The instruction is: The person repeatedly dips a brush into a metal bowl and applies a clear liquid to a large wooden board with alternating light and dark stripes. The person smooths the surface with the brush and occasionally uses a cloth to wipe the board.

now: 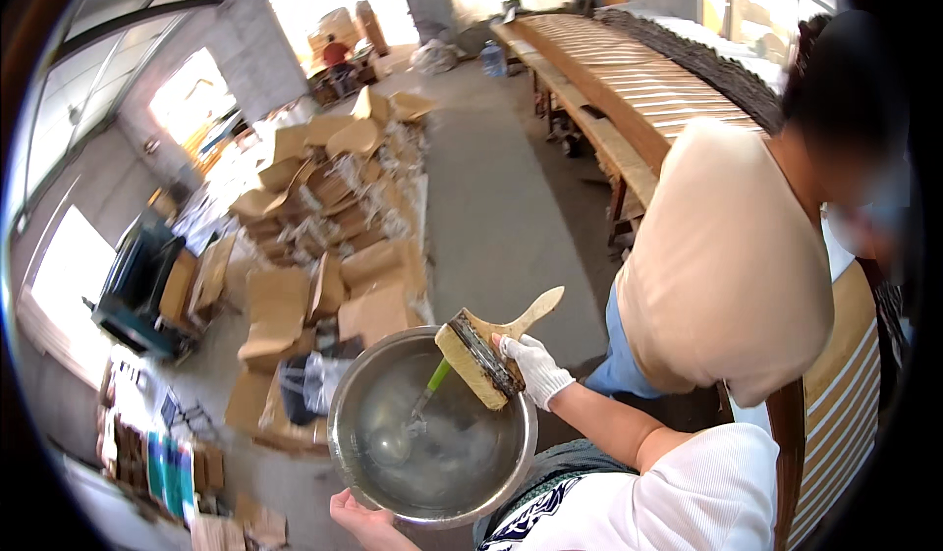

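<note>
A wide stainless steel basin (346,443) is held up in front of my body, with cloudy greyish liquid in it. My bare left hand (361,520) supports it at the lower left rim; part of that hand is hidden. In a white knit glove, my right hand (540,372) grips a wide flat brush (488,359) with a pale wooden handle, tilted over the basin's right side. Dark residue covers the brush's metal band. A green-handled tool (438,374), perhaps a ladle, leans in the basin with its lower end in the liquid.
Close on my right stands a person in a beige top (732,256). Behind them runs a long bench (629,80) bearing pale strips. Open cardboard boxes (378,276) and plastic wrap crowd the left floor. A grey walkway (491,207) leads ahead, where another person (336,55) sits far off.
</note>
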`<state>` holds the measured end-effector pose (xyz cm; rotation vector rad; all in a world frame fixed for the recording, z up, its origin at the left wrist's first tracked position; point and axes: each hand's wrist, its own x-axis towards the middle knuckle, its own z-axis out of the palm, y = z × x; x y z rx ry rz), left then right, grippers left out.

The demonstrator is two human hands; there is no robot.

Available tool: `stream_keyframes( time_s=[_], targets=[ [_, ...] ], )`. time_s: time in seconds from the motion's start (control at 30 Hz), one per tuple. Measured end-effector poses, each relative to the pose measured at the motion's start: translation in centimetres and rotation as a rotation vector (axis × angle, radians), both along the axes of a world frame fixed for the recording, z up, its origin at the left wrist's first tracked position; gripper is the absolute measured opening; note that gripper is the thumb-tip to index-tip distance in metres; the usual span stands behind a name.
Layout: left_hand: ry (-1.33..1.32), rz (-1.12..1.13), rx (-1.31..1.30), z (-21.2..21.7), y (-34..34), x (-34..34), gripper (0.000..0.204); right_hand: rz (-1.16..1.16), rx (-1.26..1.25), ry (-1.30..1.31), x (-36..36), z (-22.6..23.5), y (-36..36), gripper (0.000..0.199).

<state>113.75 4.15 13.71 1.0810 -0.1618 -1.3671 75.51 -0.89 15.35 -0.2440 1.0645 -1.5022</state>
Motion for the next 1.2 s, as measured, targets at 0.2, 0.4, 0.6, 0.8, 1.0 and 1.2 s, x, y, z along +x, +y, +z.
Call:
stream_keyframes(
  time_s=[0.2, 0.4, 0.6, 0.8, 1.0, 1.2],
  targets=[
    [-0.327, -0.236, -0.084, 1.8, -22.4, -9.7, 0.048, -0.248, -0.078, -0.036, -8.2, 0.4, -13.2, 0.032],
    [-0.032, -0.372, 0.150, 0.7, -45.0, -20.6, 0.058, -0.483, -0.099, 0.049, -18.2, -1.2, -29.0, 0.030],
    [-0.108, -0.558, 0.324, 1.3, -63.7, -32.4, 0.042, -0.598, -0.084, -0.030, -29.1, -0.1, -42.1, 0.027],
    [0.098, -0.811, 0.197, 0.8, -82.6, -46.7, 0.044, -0.771, -0.050, 0.015, -40.2, -2.3, -55.7, 0.032],
    [0.081, -0.957, 0.223, -0.2, -100.7, -63.8, 0.039, -0.983, -0.077, 0.023, -50.4, -0.9, -66.0, 0.028],
    [0.001, -1.088, 0.220, 3.3, -112.1, -82.2, 0.035, -1.211, -0.052, 0.032, -62.3, -0.3, -75.9, 0.032]
  ],
)
